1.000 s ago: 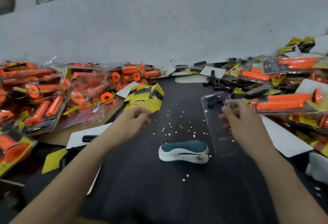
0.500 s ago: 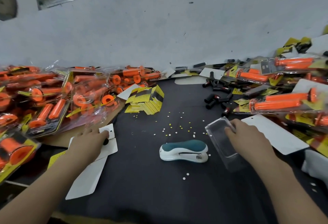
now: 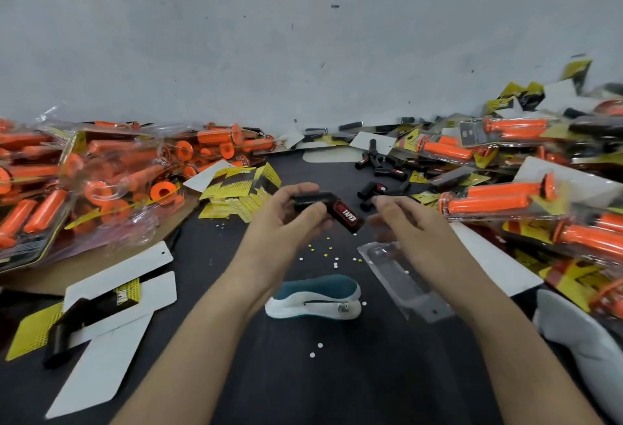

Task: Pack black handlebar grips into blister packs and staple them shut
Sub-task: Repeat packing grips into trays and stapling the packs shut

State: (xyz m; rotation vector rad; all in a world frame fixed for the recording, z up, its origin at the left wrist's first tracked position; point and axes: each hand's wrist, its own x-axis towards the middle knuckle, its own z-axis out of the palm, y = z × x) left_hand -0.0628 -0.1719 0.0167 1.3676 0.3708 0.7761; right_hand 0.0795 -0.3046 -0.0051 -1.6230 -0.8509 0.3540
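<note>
My left hand (image 3: 286, 219) grips two black handlebar grips (image 3: 332, 209) above the middle of the dark table; one has a red label. My right hand (image 3: 408, 225) hovers just right of them with fingers loosely spread, holding nothing. Under my right forearm an empty clear blister pack (image 3: 401, 279) lies flat on the table. A white and teal stapler (image 3: 315, 298) lies in front of it, between my forearms. More loose black grips (image 3: 377, 168) lie scattered at the back.
Heaps of packed orange grips (image 3: 101, 182) fill the left side, and more (image 3: 499, 202) cover the right. A stack of yellow-black cards (image 3: 242, 188) lies behind my left hand. White backing cards (image 3: 114, 293) lie at the front left. A grey wall (image 3: 303, 53) is behind.
My left hand came from the white cards at the left to the middle, now holding black grips. My right hand let go of the blister pack and rose beside the grips.
</note>
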